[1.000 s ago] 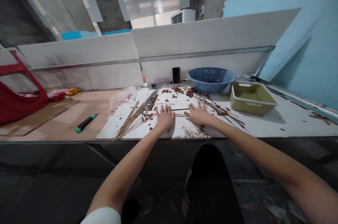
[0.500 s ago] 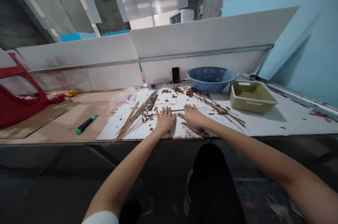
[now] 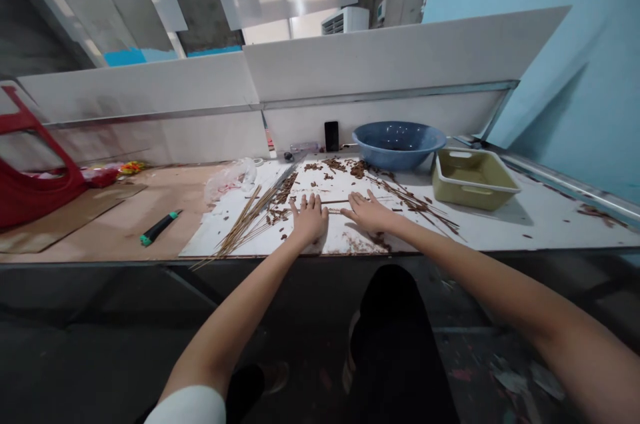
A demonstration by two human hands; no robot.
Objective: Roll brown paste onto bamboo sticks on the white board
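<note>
My left hand [image 3: 309,219] and my right hand [image 3: 367,213] lie palm down, fingers spread, on a white board [image 3: 340,241]. A thin wooden stick [image 3: 337,202] runs across the board just past my fingertips and between my hands. To the left of my left hand lies a loose bundle of long thin sticks [image 3: 245,224]. Brown bark-like shavings [image 3: 357,169] are scattered over the far part of the board. More sticks [image 3: 415,201] fan out beyond my right hand.
Along the back wall stand a blue bowl [image 3: 399,145], an olive plastic tray [image 3: 473,179] and an upright black phone [image 3: 331,136]. A plastic bag [image 3: 230,181], a green-tipped black tool [image 3: 159,228] and a red plastic chair [image 3: 30,177] are to the left.
My right hand has slid left, closer to my left hand. The whole view has shifted slightly as my head moved. The sticks and shavings stay in place.
</note>
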